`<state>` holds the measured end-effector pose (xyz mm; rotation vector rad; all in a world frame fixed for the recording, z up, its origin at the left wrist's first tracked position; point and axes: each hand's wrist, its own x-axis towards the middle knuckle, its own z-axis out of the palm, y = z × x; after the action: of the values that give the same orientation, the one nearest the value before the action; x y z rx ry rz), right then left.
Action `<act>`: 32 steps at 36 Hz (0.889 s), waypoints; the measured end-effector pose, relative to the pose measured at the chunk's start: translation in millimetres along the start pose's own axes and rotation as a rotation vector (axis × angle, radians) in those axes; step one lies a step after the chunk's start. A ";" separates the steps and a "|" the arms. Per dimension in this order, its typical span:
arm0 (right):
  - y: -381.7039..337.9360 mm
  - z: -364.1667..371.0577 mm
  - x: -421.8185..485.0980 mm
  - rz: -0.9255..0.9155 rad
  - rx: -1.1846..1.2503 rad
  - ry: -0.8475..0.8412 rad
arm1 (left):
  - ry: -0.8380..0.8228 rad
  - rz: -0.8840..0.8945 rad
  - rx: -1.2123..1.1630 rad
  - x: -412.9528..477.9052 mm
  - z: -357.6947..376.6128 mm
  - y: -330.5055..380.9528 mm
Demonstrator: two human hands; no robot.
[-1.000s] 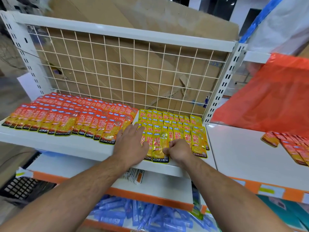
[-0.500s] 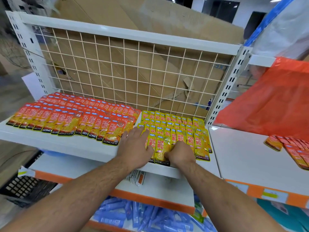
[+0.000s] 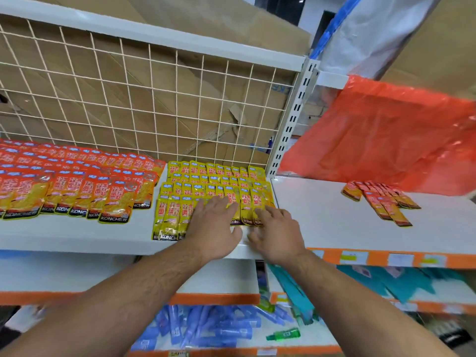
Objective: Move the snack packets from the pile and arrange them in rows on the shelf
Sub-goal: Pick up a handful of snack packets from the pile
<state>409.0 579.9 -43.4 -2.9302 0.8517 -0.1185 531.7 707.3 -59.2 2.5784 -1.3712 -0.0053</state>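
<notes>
Yellow snack pkts lie in overlapping rows at the right end of the white shelf, w/ L grip & R grip both flat, fingers straight, holding nothing, resting on the front row, orange pkts rowed just left.

A white wire grid stands well beyond the left hand, with brown cardboard behind it, torn in one spot; a slotted white upright rises beyond the right hand; an orange plastic sheet drapes up and to the right of that hand; below both hands lie blue packets, a small green bottle just right of them; teal packets lie below and right of the right hand.
</notes>
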 end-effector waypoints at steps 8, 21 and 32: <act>75.6 -18.4 -30.2 0.129 -0.019 -0.049 | -0.064 0.111 0.024 19.1 7.8 74.0; 254.6 -51.1 -96.9 0.216 0.006 -0.048 | -0.127 0.152 0.007 39.8 27.8 255.6; 372.4 -72.2 -117.6 0.257 0.054 -0.062 | -0.183 0.197 0.042 73.6 48.7 373.7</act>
<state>105.2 325.4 -17.0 -2.7300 1.1841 -0.0314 262.2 435.8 -26.3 2.5168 -1.7033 -0.1868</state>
